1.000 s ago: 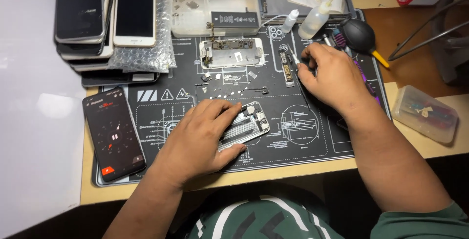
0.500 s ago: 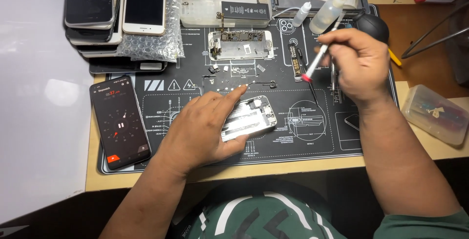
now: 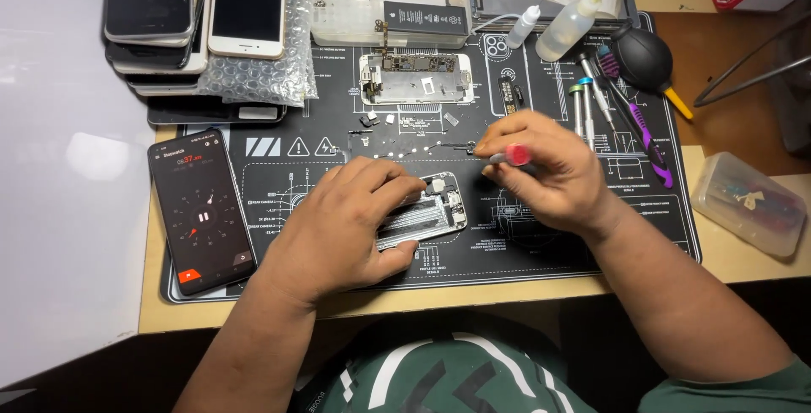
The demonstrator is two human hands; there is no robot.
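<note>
Left hand (image 3: 342,227) lies palm-down over the opened phone (image 3: 427,210), fingers curled on its top edge, thumb against the lower edge; phone pinned flat on the black mat (image 3: 591,236), near centre, its right end exposed. Right hand (image 3: 545,172) just right of the phone, fingers bunched around a screwdriver (image 3: 511,156) with red collar; tip blurred, contact with the phone not discernible. Second stripped frame (image 3: 414,77) further up the mat; small loose parts (image 3: 397,138) lie between it and the phone. Timer phone (image 3: 201,210) at the mat's left edge, screen lit. Phone stack (image 3: 194,16) upper left on bubble wrap. Spare drivers (image 3: 591,100), blower (image 3: 644,57), two dropper bottles (image 3: 566,24) upper right; clear box (image 3: 748,202) off the mat at right.
</note>
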